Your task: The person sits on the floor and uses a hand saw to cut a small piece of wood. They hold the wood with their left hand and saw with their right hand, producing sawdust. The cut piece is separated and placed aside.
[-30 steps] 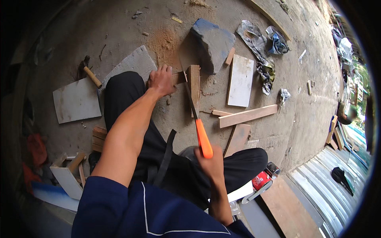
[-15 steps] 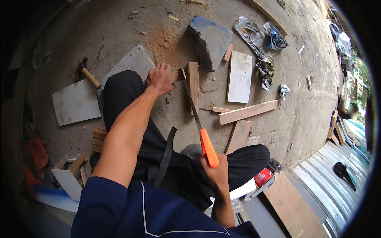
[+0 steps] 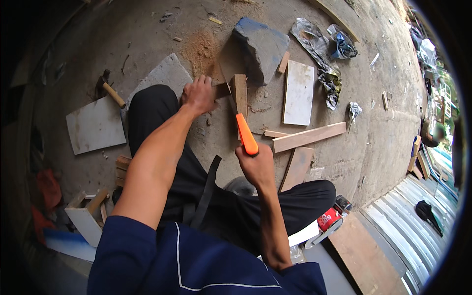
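My right hand (image 3: 258, 166) is wrapped round the orange handle of a handsaw (image 3: 246, 135). The saw's thin blade runs away from me, against a short piece of wood (image 3: 221, 90). My left hand (image 3: 197, 95) is closed on the other end of that piece, its fingers over the top. To the right of the blade stands a thicker wooden block (image 3: 239, 88), close against the piece. How deep the blade sits in the wood cannot be made out.
Beyond the wood lie sawdust (image 3: 201, 48) and a large stone block (image 3: 260, 46). A hammer (image 3: 114, 92) rests on a white board (image 3: 96, 125) at left. Rightward are another white board (image 3: 298, 93), a wooden strip (image 3: 309, 137), crumpled plastic (image 3: 310, 37) and a red can (image 3: 328, 220).
My right hand has pushed the saw forward, away from my body, so the handle is now near the wooden block. My left hand keeps its place on the piece of wood.
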### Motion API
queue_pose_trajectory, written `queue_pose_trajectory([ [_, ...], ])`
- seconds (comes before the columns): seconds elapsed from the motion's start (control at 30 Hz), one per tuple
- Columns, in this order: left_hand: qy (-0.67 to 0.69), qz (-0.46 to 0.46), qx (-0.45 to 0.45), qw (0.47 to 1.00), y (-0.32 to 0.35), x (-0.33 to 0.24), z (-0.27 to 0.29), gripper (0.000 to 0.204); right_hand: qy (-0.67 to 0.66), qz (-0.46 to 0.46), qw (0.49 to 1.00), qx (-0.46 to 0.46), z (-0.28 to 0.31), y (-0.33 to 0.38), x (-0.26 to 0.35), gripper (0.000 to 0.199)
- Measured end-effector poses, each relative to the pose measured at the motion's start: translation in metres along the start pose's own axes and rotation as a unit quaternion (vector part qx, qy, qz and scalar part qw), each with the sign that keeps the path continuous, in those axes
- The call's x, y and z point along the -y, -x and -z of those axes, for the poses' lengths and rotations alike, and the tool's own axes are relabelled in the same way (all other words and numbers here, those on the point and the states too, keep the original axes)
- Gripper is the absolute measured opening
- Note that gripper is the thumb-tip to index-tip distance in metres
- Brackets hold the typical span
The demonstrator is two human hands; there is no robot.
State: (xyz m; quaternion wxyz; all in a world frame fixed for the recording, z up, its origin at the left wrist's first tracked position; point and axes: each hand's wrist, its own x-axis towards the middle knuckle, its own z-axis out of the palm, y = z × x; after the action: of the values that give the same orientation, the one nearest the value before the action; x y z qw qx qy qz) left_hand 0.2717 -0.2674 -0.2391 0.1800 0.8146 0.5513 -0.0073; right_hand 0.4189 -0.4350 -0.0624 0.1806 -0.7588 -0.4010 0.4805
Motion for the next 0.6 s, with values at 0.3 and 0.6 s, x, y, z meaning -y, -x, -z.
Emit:
queue_pose_trajectory([
  [0.3,0.001,-0.007,-0.007,1.0,0.0,0.015,0.02,0.064,-0.013,0.0,1.0,-0.003,-0.007,0.006,0.012,0.022],
  [0.6,0.02,-0.016,0.008,1.0,0.011,-0.025,0.038,0.066,-0.074,-0.001,0.997,0.007,0.049,0.098,0.004,0.017],
])
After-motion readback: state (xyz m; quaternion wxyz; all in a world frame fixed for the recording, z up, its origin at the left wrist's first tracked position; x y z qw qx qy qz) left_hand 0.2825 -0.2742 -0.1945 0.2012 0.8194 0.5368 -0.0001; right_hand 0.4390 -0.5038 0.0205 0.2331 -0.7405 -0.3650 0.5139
